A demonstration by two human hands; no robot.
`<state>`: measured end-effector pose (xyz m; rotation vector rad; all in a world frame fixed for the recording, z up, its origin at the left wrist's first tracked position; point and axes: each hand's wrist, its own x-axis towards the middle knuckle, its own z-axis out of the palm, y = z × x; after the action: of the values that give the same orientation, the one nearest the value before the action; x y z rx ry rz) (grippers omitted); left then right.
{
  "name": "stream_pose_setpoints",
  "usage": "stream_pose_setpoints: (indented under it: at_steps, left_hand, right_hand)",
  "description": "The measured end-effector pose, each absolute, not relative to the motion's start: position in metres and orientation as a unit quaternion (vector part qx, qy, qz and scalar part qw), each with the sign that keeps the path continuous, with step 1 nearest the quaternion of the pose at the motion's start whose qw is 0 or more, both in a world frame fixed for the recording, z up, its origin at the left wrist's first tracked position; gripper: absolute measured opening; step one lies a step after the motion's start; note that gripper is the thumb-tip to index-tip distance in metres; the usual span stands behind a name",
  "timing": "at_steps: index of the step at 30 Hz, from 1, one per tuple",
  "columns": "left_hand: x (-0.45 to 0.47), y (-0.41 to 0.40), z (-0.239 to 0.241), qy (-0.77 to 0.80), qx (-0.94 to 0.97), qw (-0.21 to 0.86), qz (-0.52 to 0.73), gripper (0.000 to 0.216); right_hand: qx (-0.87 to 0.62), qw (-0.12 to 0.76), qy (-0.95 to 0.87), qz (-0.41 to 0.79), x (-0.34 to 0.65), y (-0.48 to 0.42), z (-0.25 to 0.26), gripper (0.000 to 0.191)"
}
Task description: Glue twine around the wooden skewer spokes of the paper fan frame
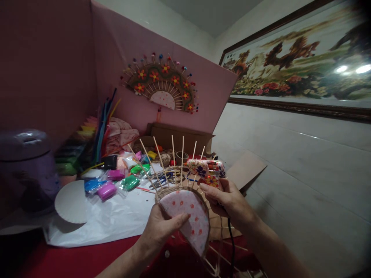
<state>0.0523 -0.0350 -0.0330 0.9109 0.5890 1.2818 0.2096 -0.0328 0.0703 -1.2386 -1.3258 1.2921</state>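
Cluttered red table [72, 258].
Left hand [160, 229] is gripping the skewer fan [189, 218]; right hand [228, 200], at two o'clock, is clutching a glue gun [205, 169].

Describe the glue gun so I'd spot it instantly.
From the pink backboard, drop to the red table. There the right hand grips the glue gun, beside the half-made fan in the left hand. Unlike the plain sticks nearby, it has a flowered body and a black cord.
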Motion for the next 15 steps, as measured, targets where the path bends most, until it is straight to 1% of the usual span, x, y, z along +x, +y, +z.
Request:
stream_pose_setpoints:
  at_steps: [7,15]
  left_hand:
    - [0.0517,-0.0344,-0.0345,0.265,0.408,0.668,0.564,0.034]
    - [0.0524,-0.0349,-0.0351,0.262,0.413,0.668,0.561,0.034]
  right_hand:
    - [-0.489,0.445,-0.532,0.528,0.2079,-0.0349,0.0705,0.032]
    - [-0.487,0.436,-0.540,0.530,0.2096,-0.0339,0.0695,0.035]
